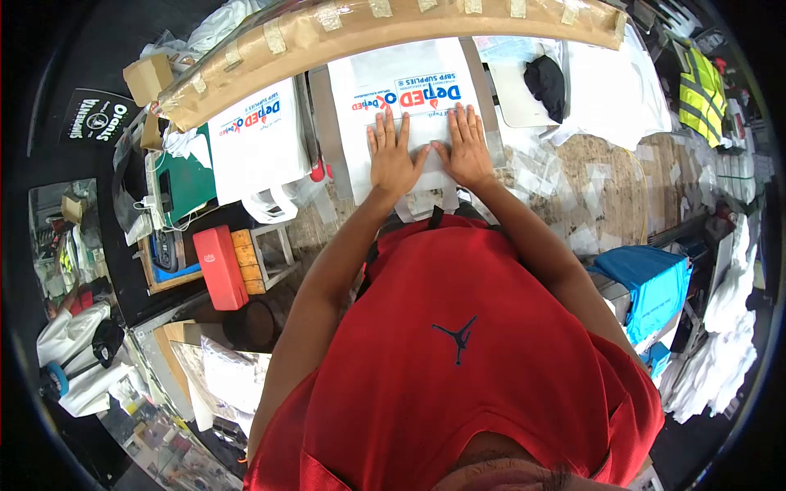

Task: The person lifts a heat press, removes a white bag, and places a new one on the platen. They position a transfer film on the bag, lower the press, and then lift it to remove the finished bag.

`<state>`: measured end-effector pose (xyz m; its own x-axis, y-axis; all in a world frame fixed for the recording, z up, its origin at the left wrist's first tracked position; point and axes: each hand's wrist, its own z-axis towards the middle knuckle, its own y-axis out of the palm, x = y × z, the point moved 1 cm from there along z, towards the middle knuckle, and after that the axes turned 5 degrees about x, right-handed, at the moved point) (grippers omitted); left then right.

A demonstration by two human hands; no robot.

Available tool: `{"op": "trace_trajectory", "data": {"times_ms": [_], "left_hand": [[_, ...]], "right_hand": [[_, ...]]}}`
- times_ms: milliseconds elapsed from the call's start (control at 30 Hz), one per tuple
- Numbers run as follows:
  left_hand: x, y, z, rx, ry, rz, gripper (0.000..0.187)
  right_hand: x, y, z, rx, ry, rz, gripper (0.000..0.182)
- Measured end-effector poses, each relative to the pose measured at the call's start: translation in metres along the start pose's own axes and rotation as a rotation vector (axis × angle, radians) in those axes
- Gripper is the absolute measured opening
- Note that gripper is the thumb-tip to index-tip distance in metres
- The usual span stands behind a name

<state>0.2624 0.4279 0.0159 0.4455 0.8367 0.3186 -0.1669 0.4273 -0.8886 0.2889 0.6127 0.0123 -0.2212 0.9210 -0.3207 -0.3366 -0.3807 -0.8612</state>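
The white piece (pixel 385 69), printed in blue and red, lies flat at the upper centre of the frame. The left hand (pixel 395 157) rests palm down on it, fingers straight and slightly spread, thumb out. The right hand (pixel 467 152) lies just beside it in the same way, the thumbs near each other. To the left is a bag (pixel 254 164) with similar print; to the upper right, a black cloth (pixel 544 88). A taped brown roll (pixel 344 37) crosses the top.
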Motion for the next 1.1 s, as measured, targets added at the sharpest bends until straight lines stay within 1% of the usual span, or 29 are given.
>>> {"op": "trace_trajectory", "data": {"times_ms": [667,967,1067,1100], "left_hand": [[0.0,-0.002,0.0,-0.011,0.011,-0.029,0.08],[-0.001,-0.002,0.002,-0.026,0.0,0.007,0.079],[0.0,-0.005,0.003,-0.035,-0.007,-0.002,0.078],[-0.001,-0.005,0.004,-0.028,-0.006,-0.001,0.078]], "right_hand": [[-0.003,-0.001,0.002,0.011,0.034,0.019,0.077],[-0.001,0.002,0.004,0.021,0.026,0.021,0.077],[-0.001,-0.014,0.011,-0.019,0.016,-0.01,0.08],[-0.004,-0.038,0.02,-0.315,0.023,-0.039,0.082]]}}
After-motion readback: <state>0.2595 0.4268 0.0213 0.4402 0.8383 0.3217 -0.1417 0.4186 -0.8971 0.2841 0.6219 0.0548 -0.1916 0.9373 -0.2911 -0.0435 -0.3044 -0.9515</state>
